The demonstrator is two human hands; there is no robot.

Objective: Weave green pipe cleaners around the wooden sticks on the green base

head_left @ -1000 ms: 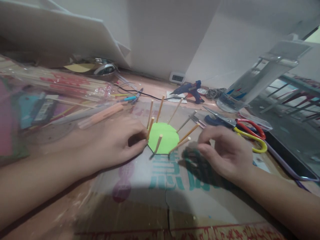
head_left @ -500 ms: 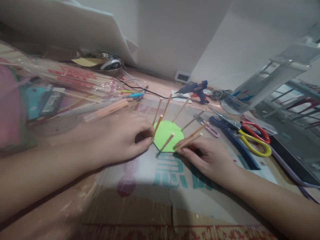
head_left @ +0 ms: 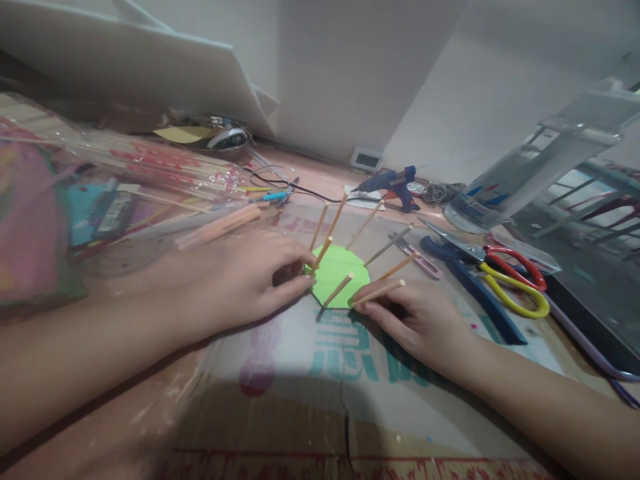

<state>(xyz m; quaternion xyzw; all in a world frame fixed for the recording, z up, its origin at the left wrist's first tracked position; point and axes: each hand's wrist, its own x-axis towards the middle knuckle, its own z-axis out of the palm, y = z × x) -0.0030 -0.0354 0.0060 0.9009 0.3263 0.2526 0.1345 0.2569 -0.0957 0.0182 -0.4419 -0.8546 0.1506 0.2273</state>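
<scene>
A bright green, many-sided disc [head_left: 340, 277] lies on the cardboard in front of me. Several thin wooden sticks [head_left: 384, 245] stand around its rim, leaning outward. My left hand [head_left: 260, 277] grips the disc's left edge between thumb and fingers, close to the foot of one stick. At the lower right edge, my right hand [head_left: 417, 320] pinches the rim beside the base of another stick, its fingertips partly hidden behind that stick.
A blue glue gun [head_left: 387, 181] lies behind the disc. To the right are a pink cutter [head_left: 425, 260], red-and-yellow-handled scissors [head_left: 515, 280], a dark blue tool [head_left: 475, 293] and a tall clear container [head_left: 520, 173]. Bagged sticks [head_left: 165, 160] and pens lie at the left.
The view has shifted slightly, so everything sits a little lower and further right. Both hands keep their hold on the disc, and the sticks stand as before.
</scene>
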